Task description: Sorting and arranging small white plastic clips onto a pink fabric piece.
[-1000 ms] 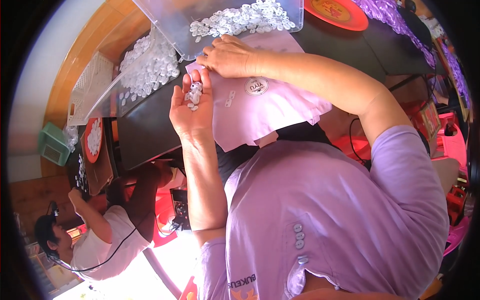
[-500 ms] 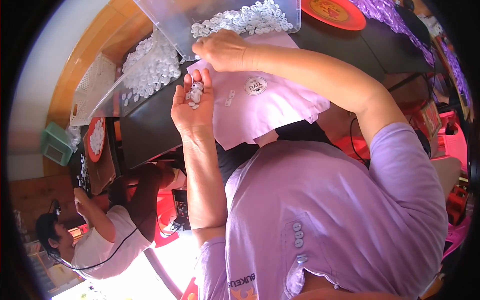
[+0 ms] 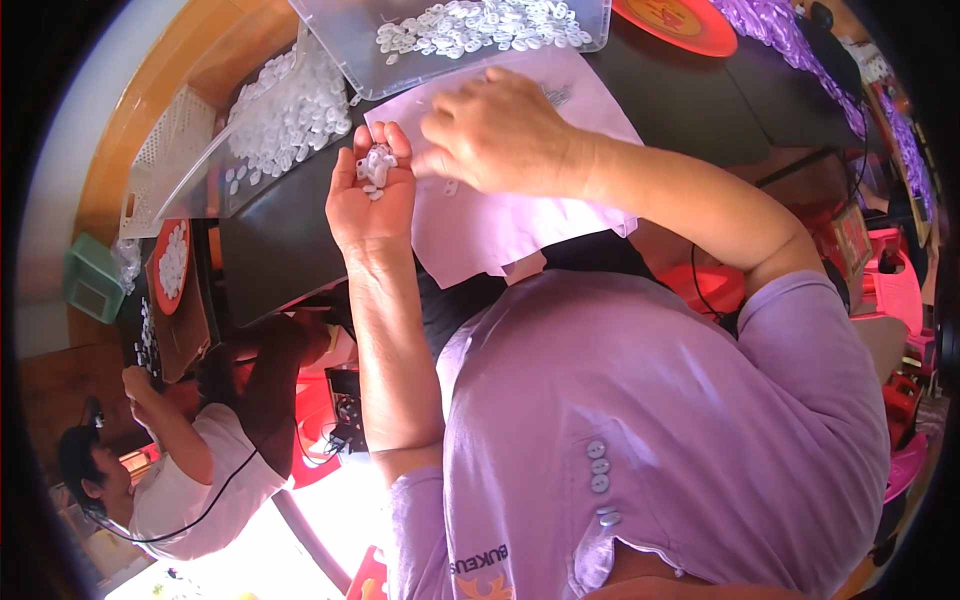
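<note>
My left hand (image 3: 368, 215) lies palm up with its fingers curled, cupping a small heap of white plastic pieces (image 3: 377, 165), flat and oval, some with holes. Just to its right, my right hand (image 3: 505, 135) hangs over a purple cloth (image 3: 475, 235), back upward. Motion smears its fingertips, and I cannot make out whether they hold anything. One small white piece (image 3: 450, 188) shows on the cloth below that hand. The cloth spreads over the dark table's near edge toward my lap, and my right hand covers part of it.
Beyond the cloth stands a clear bin (image 3: 490, 68) of similar white pieces; another loose pile (image 3: 295, 115) fills a clear bin at left. A red plate (image 3: 680, 25) and purple strips (image 3: 775, 45) lie far right. At left, a co-worker (image 3: 190, 470) sits near a green basket (image 3: 92, 280).
My right hand has come away from the clear bin, moving nearer and to the right over the cloth. My left hand, still cupping its pieces, has shifted slightly left.
</note>
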